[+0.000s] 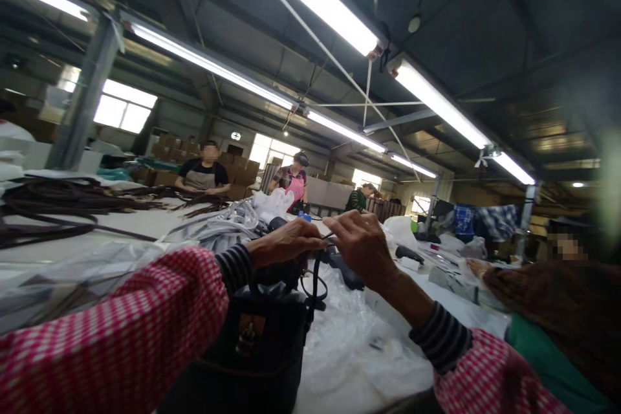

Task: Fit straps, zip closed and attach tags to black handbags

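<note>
A black handbag (262, 362) with a metal clasp on its front stands at the table's near edge, below my hands. Its thin black strap (316, 278) rises from the bag's right side up to my fingers. My left hand (286, 242) pinches the strap near its top. Close beside it, my right hand (361, 246) has its fingers bent and pressed together on the strap's end. The fingertips of both hands almost meet, and they partly hide the exact spot they grip.
Clear plastic bags (354, 343) lie right of the handbag. Dark brown straps (63, 200) are heaped at the left, and grey straps (233, 220) are piled behind my left hand. A co-worker's brown sleeve (548, 297) is close on the right; several people work farther back.
</note>
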Demonstrator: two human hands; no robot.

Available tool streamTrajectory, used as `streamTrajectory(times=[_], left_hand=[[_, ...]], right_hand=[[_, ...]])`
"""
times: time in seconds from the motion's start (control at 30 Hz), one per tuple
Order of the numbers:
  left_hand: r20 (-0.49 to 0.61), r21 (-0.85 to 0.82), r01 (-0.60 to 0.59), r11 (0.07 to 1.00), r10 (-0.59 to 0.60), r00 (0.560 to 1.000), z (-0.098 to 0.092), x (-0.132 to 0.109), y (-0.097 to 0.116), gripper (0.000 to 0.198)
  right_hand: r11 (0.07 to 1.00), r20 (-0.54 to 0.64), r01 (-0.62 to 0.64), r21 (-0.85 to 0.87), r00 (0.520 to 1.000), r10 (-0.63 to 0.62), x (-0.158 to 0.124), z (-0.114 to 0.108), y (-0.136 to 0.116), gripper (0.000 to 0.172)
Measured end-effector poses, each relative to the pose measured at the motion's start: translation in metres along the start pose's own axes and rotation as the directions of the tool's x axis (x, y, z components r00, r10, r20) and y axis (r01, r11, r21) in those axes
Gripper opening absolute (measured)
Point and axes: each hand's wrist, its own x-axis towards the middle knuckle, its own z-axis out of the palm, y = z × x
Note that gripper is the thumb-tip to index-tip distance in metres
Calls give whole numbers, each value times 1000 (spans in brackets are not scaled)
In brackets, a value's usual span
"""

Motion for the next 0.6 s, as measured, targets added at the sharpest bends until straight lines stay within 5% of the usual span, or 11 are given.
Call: streamTrajectory(times=[0.1, 0.2, 0.3, 0.37, 0.4, 0.47, 0.53, 0.6], left_hand=[[29, -69, 6, 998, -4, 1000, -2, -3, 6, 43], [19, -85, 43, 995, -42, 999, -7, -9, 0, 41], [-13, -44, 70, 997, -71, 997, -12, -15, -11, 40], [-28, -16, 73, 997, -74, 997, -13, -16, -15, 38], [-41, 1, 66, 998, -66, 997, -13, -16, -16, 37], [-84, 23, 53, 998, -51, 995, -10, -15, -14, 33], [-143, 24, 42, 999, -38, 989, -3, -13, -10, 32], [-192, -4, 20, 1000, -21, 981, 3, -13, -4, 38]], right_hand=[[989, 95, 108, -96, 990, -99, 5, 0, 2, 13], [981, 1, -188, -43, 982, 189, -3, 5, 25, 16], [812, 54, -579, 79, 816, 576, -19, 7, 54, 21], [719, 206, -691, 80, 717, 666, -27, 5, 62, 24], [717, 255, -695, 63, 705, 661, -28, 4, 61, 22], [806, 242, -591, 30, 787, 568, -25, -1, 49, 18], [931, 166, -366, 20, 919, 358, -15, -5, 30, 37], [989, 168, -140, 55, 977, 129, 1, -7, 9, 37]])
